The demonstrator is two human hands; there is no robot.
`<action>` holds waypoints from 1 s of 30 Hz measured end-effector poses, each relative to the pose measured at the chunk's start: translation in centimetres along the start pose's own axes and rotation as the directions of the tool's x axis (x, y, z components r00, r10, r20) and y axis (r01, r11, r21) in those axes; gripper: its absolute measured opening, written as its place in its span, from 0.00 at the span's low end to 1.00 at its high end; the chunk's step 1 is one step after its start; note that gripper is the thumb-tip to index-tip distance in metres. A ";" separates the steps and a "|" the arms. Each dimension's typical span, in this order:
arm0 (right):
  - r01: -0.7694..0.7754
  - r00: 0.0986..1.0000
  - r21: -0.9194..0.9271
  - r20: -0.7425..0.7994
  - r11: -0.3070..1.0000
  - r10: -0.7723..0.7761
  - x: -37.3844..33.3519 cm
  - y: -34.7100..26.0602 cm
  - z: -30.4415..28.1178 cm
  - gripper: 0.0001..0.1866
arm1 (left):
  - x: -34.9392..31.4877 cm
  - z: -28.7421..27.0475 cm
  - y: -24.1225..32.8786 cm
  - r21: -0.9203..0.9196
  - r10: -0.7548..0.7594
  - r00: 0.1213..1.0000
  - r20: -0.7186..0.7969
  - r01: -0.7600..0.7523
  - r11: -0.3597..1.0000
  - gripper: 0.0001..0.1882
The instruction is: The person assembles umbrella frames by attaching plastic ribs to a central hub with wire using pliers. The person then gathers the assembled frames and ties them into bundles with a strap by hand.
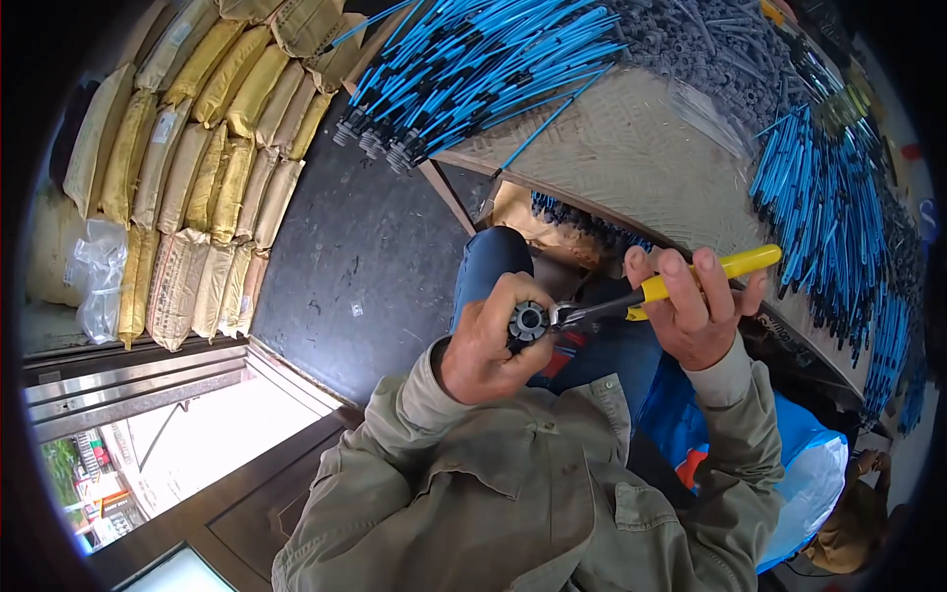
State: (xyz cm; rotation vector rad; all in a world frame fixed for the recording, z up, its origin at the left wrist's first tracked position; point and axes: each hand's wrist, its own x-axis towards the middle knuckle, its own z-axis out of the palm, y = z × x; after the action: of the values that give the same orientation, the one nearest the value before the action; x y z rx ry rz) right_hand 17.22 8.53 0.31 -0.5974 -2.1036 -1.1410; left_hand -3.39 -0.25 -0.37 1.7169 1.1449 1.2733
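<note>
Holding yellow-handled pliers up to a dark round part, above the lap.
Gripping the round part in the closed left hand, showing its ribbed end upward; holding the pliers in the right hand, spreading the handles, bringing the nose to the part's rim; sitting before a table bearing blue rods.

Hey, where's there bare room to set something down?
On the table, beyond your right hand and pliers, a bare patch lies between the left blue rods and the right blue rods. The dark floor between the stacked sacks and table is mostly open too, bar small scraps. It's crowded under those rods and the grey parts heap.
</note>
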 end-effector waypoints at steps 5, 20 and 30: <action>-0.169 0.983 0.042 0.085 0.985 0.165 -1.1 -2.5 -0.3 0.12 | 0.1 -0.3 0.2 0.037 -0.006 1.000 -0.023 0.007 0.999 0.15; -0.154 0.951 0.450 0.310 0.880 0.008 1.4 0.9 -2.5 0.11 | -0.4 -1.0 1.3 0.042 -0.041 0.998 -0.038 0.042 0.998 0.23; -0.909 0.242 -0.287 0.228 -0.302 -0.943 -0.3 3.8 -4.1 0.20 | -0.9 -0.6 1.1 -0.174 0.070 0.950 0.304 -0.017 0.985 0.24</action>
State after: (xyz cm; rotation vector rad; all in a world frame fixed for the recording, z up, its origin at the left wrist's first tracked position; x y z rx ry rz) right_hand 21.30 7.00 3.79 0.3598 1.2619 -2.3316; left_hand -3.80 -1.47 0.51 1.7458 0.7969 1.0476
